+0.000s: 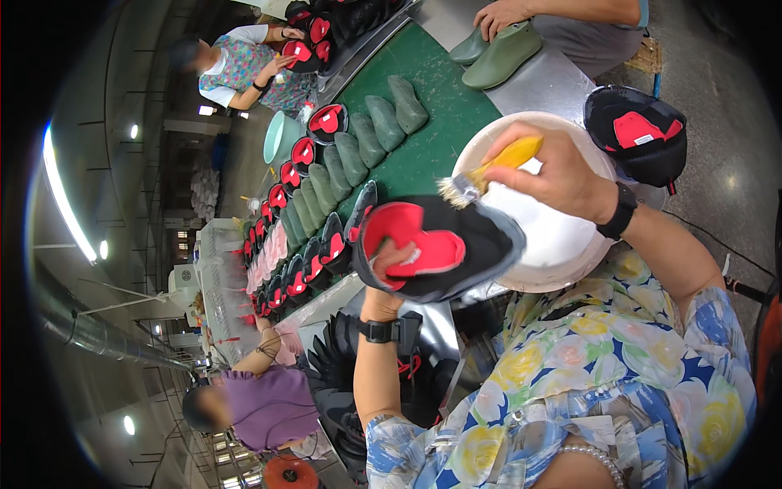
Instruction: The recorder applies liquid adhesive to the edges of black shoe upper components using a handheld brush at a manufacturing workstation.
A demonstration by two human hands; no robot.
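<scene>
My left hand holds up a black shoe upper with a red lining. Some of its fingers show inside the red opening. A paintbrush with a yellow handle is gripped in my right hand. Its pale bristles are at the upper's far edge; whether they touch cannot be made out. Under my right hand stands a round white basin with white liquid in it. Beside the basin, on the right, lies another black upper with red lining.
A green conveyor belt carries rows of green shoe lasts and black-and-red uppers. Across it, a person handles uppers. Another person's hand rests on green lasts at the top. A person in purple sits at lower left.
</scene>
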